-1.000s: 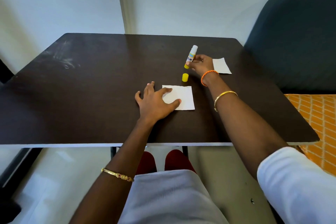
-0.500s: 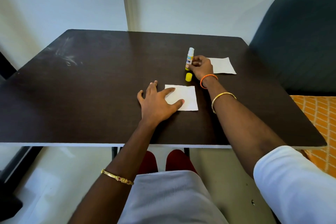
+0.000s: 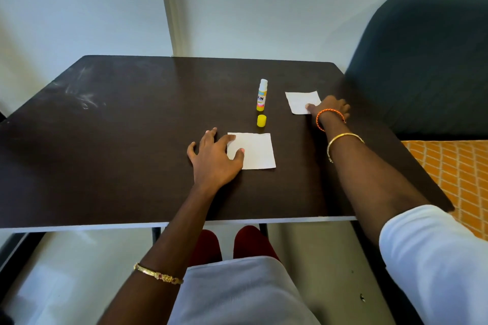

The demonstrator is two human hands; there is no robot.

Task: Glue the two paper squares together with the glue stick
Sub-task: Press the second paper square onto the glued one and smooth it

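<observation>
We see a dark table [image 3: 118, 155] with two white paper squares on it. The near paper square [image 3: 257, 152] lies flat a little right of the table's middle. Our left hand [image 3: 215, 158] rests on it from its 9 o'clock side: the fingers are spread and fairly straight, and the thumb and forefinger press down on the sheet's left edge, while the other fingers lie on the bare wood. The hand is flat and wide, not curled round anything.

The far paper square [image 3: 301, 101] sits at about 1 o'clock from the near one, well apart from it. Our right hand [image 3: 330, 109] reaches to its 4 o'clock corner, and the thumb touches the sheet's near right edge. The fingers lie behind the hand, so we cannot tell whether they pinch the paper or only press it.

The glue stick [image 3: 262, 95] stands upright by itself between the two sheets, at 12 o'clock from the near square. It is the one container here: its tube is uncapped, with a white top showing above the yellow printed body. Its yellow cap [image 3: 261, 120] stands on the table just in front of it, at its 6 o'clock, not touching. Neither hand touches the stick or the cap.

A dark chair [image 3: 422, 60] stands at 3 o'clock of the table.
</observation>
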